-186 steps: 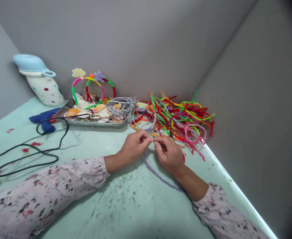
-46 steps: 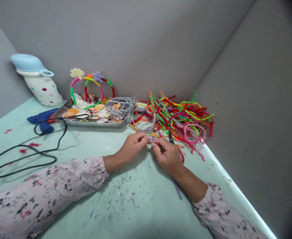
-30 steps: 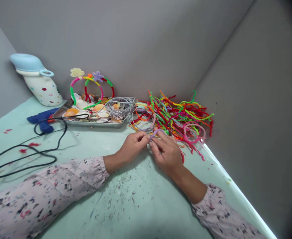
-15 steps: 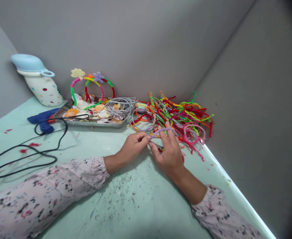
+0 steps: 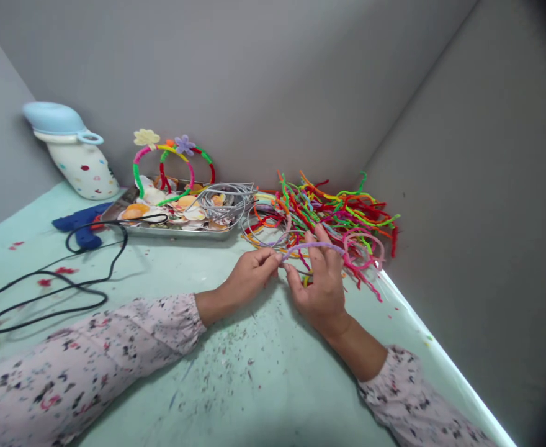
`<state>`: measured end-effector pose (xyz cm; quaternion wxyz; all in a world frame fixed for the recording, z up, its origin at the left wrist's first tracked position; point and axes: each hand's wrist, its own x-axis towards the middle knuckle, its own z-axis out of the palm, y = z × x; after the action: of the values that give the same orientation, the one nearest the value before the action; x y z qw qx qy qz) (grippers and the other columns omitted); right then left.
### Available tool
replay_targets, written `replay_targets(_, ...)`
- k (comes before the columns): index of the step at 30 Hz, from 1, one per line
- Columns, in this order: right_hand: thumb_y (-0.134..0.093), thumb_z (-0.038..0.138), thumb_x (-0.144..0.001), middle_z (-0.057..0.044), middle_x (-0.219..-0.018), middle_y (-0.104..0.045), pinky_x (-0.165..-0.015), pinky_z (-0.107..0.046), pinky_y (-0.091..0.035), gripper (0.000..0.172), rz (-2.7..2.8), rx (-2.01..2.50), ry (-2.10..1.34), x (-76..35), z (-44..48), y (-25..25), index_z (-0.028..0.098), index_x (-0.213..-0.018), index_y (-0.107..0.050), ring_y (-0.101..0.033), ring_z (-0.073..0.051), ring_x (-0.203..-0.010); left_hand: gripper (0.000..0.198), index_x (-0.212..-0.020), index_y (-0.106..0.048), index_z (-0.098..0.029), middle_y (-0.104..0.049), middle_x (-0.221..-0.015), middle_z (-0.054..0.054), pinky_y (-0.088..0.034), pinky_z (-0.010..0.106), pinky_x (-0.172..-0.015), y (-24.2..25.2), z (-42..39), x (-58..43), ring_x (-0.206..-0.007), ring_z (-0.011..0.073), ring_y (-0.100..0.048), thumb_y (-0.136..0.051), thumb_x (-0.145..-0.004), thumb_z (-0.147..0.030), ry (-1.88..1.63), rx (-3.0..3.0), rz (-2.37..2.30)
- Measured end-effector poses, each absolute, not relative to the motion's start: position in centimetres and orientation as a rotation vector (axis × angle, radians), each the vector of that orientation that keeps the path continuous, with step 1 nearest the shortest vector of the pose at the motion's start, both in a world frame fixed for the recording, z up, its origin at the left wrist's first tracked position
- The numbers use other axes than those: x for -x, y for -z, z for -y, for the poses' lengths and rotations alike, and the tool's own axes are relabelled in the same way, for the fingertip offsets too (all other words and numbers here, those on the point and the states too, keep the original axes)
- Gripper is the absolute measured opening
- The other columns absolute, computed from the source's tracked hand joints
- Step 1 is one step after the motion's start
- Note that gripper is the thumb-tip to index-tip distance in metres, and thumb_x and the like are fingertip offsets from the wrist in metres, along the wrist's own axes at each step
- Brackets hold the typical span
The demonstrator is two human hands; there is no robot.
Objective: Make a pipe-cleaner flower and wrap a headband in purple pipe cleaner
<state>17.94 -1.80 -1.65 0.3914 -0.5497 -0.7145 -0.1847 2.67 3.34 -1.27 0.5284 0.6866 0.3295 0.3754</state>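
Observation:
My left hand (image 5: 249,277) pinches one end of a purple pipe cleaner (image 5: 320,246) together with a thin grey metal hoop, low over the pale green table (image 5: 236,385). My right hand (image 5: 322,279) sits just to the right, fingers raised, with the purple pipe cleaner running across its fingertips toward the right. A heap of coloured pipe cleaners (image 5: 333,214) lies right behind both hands.
A metal tray (image 5: 175,230) of shells holds two decorated hoops (image 5: 165,164) and grey wire rings (image 5: 224,202). A blue glue gun (image 5: 82,223) with black cord (image 5: 59,282) lies left, below a spotted jug (image 5: 75,152). Grey walls close the back and right.
The long purple tail that trailed toward me has been drawn up; my right hand swung from pinching it to spreading it out to the right over its fingertips. My left hand held still.

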Motion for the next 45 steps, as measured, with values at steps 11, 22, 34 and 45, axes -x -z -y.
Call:
replay_targets(11,-0.054,0.023,-0.084,-0.016,-0.143,-0.037,-0.103,-0.054,-0.038,0.065,1.778,1.313,0.480,-18.2,1.8,1.8,0.020,-0.143,-0.026,-0.038,-0.032,-0.130,0.035,-0.064,-0.051,-0.016,-0.042,-0.051,-0.004,-0.029,0.023,-0.050,1.5,-3.5,-2.7,-0.048,0.0090,-0.038,-0.043,-0.088,-0.039,-0.875,-1.656,-0.803)
replay_targets(22,-0.057,0.027,-0.083,-0.014,-0.116,-0.058,-0.096,-0.047,-0.043,0.042,1.695,1.347,0.216,-18.6,1.0,2.1,0.016,-0.123,-0.050,-0.053,-0.027,-0.111,0.034,-0.064,-0.050,-0.016,-0.042,-0.051,-0.005,-0.028,0.022,-0.048,1.7,-3.6,-2.8,-0.047,0.0084,-0.037,-0.043,-0.088,-0.039,-0.887,-1.642,-0.798)
replay_targets(34,-0.055,0.039,-0.085,-0.005,-0.094,-0.069,-0.083,-0.037,-0.050,0.023,1.484,1.449,-0.417,-18.8,0.7,2.7,0.020,-0.091,-0.067,-0.063,-0.022,-0.089,0.034,-0.066,-0.051,-0.015,-0.043,-0.052,-0.005,-0.029,0.021,-0.050,1.9,-3.7,-2.7,-0.048,0.0080,-0.038,-0.042,-0.089,-0.039,-0.871,-1.665,-0.800)
replay_targets(45,-0.057,0.021,-0.082,-0.005,-0.091,-0.067,-0.084,-0.034,-0.047,0.009,1.685,1.286,-0.257,-18.6,1.1,2.1,0.020,-0.087,-0.065,-0.061,-0.019,-0.090,0.033,-0.064,-0.052,-0.015,-0.043,-0.050,-0.004,-0.029,0.023,-0.050,1.9,-3.7,-2.7,-0.048,0.0083,-0.038,-0.043,-0.089,-0.036,-0.851,-1.685,-0.784)
